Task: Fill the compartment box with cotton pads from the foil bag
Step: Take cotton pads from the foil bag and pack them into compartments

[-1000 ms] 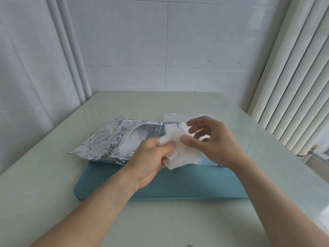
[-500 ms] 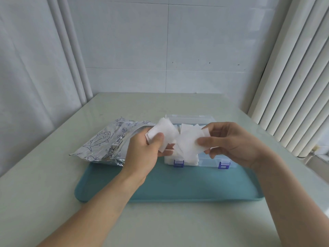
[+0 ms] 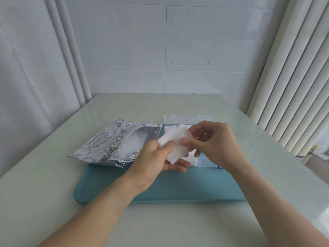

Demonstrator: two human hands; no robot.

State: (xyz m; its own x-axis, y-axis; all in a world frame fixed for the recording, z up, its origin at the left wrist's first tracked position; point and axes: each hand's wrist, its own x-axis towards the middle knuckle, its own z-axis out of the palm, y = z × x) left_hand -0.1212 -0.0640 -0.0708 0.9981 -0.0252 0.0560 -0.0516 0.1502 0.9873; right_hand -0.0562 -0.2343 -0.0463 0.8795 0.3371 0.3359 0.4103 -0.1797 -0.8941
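A stack of white cotton pads (image 3: 175, 141) is held above the tray. My left hand (image 3: 156, 163) grips it from below with the thumb on top. My right hand (image 3: 213, 143) pinches the stack's upper right end with thumb and fingers. Behind my hands stands the clear compartment box (image 3: 188, 120) with its lid up; white pads lie inside it, mostly hidden by my hands. The silver foil bag (image 3: 106, 143) with a fish drawing lies open to the left, with more pads visible in its mouth.
Box and bag rest on a teal tray (image 3: 178, 186) on a pale green table (image 3: 160, 225). White tiled wall behind, curtain folds left, vertical blinds right.
My hands had drawn apart, each with some pads; now they have come back together on one stack, in front of the box's left part.
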